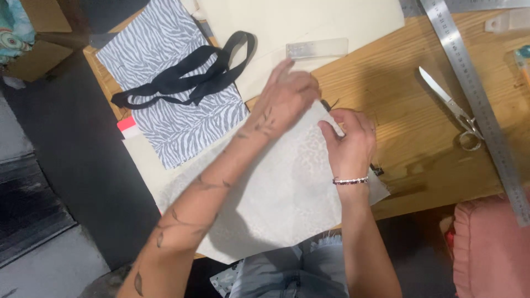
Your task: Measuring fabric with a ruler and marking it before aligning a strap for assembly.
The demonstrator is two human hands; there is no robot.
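A pale cream patterned fabric piece [287,193] lies on the wooden table [408,116] in front of me, hanging over the near edge. My left hand [284,99] rests flat on its far edge with fingers stretched out. My right hand [348,140], a beaded bracelet at the wrist, pinches the fabric's right edge beside a thin dark strip [327,105] that peeks out there. A zebra-striped fabric piece [165,72] lies at the left with a black strap [193,77] looped across it.
Scissors [452,107] and a long metal ruler [477,105] lie at the right. A clear short ruler [317,48] sits on a cream sheet [309,22] at the back. A pink cushion [491,248] is at lower right. Dark floor lies left of the table.
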